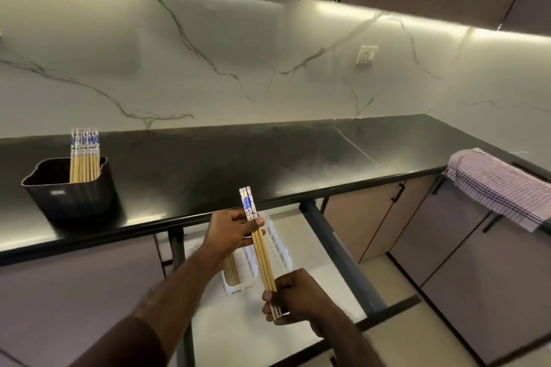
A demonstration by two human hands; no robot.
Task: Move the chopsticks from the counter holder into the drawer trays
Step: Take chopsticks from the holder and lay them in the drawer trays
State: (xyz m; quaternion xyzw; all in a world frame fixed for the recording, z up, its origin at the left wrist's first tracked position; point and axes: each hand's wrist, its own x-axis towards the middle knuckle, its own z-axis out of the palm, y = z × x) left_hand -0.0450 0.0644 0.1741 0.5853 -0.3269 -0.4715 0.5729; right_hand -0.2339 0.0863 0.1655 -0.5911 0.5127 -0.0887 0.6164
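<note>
Head view. The left hand grips a small bundle of chopsticks near its blue-and-white patterned top end, fingers and thumb curled round it. The right hand grips the same bundle near its plain lower end, fingers closed round the sticks, whose tips show just below the fist. The bundle is held nearly upright, leaning slightly, above the open drawer below the counter edge.

In the drawer lie white trays, side by side. The left-hand tray already contains several chopsticks; how many cannot be told, as the left arm covers part of it.

The black holder stands on the dark counter, well apart to the left of the hands. More chopsticks stand upright in it, patterned ends up, against its right wall.

A striped cloth hangs over the counter edge at far right. A wall socket sits on the marble backsplash.
</note>
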